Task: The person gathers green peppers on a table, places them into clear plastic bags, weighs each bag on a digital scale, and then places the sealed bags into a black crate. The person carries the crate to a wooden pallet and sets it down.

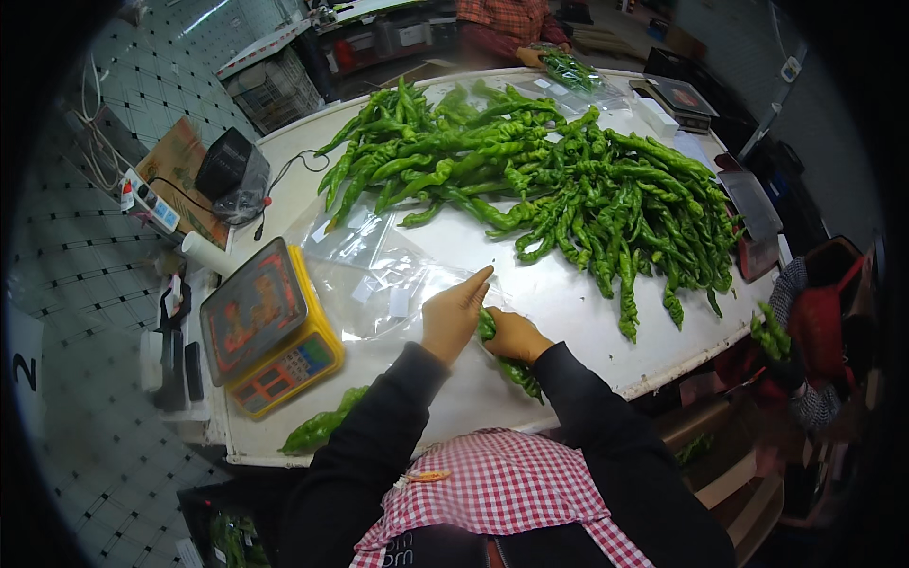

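My right hand (pixel 517 335) is closed around a green pepper (pixel 524 378), whose wrinkled lower end hangs out towards me. Close beside it, my left hand (pixel 454 316) is held upright with its fingers extended. Its palm faces away, so I cannot tell whether it grips anything. Clear plastic bags (pixel 380 291) with small white labels lie flat to the left of my hands and reach under them. Beyond is a large heap of long, twisted green peppers (pixel 497 156). A separate group of peppers (pixel 327 422) rests by my left forearm.
A yellow digital scale (pixel 284 355) stands on the left of the white table (pixel 440 245). Across the table, a person in an orange checked top (pixel 504 21) holds bagged peppers (pixel 568 71). At the right, another person's gloved hand (pixel 785 362) holds peppers (pixel 770 334). Another scale (pixel 678 99) sits far right.
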A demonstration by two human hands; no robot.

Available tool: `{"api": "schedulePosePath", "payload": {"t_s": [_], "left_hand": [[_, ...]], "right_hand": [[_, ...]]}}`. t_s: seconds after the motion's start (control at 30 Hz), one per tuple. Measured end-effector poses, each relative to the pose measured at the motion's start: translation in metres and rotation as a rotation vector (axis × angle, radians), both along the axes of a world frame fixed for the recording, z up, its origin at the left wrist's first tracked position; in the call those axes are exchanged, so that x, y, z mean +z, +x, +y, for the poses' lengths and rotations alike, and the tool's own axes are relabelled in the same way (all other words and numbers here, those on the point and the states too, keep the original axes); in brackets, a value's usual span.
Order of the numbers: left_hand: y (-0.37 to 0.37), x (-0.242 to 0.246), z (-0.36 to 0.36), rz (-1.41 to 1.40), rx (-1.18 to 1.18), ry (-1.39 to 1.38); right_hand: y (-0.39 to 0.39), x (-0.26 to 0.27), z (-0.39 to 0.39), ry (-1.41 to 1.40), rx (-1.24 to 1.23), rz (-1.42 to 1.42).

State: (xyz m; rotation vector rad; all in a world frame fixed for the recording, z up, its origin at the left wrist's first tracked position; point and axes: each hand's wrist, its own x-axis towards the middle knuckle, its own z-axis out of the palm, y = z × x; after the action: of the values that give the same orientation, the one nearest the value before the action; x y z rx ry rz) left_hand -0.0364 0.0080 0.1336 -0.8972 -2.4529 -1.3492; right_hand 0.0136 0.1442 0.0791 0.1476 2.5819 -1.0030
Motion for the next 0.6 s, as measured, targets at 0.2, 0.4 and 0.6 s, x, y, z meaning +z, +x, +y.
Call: {"api": "schedulePosePath", "payload": {"t_s": [0.2,0.4,0.6], "left_hand": [[0.024,-0.006,0.017,0.307,-0.422,-0.244],[0.029,0.012,-0.015,0.225,-0.416,-0.366],[0.028,-0.03,-0.032,0.01,0.124,-0.037]], "right_hand": [[-0.008,0.003,0.003,-0.36,-0.054,0.467],[-0.008,0.014,0.028,-0.658,-0.325,0.272],[-0.006,-0.025,0.03,-1.106,-0.392,0.262]]}}
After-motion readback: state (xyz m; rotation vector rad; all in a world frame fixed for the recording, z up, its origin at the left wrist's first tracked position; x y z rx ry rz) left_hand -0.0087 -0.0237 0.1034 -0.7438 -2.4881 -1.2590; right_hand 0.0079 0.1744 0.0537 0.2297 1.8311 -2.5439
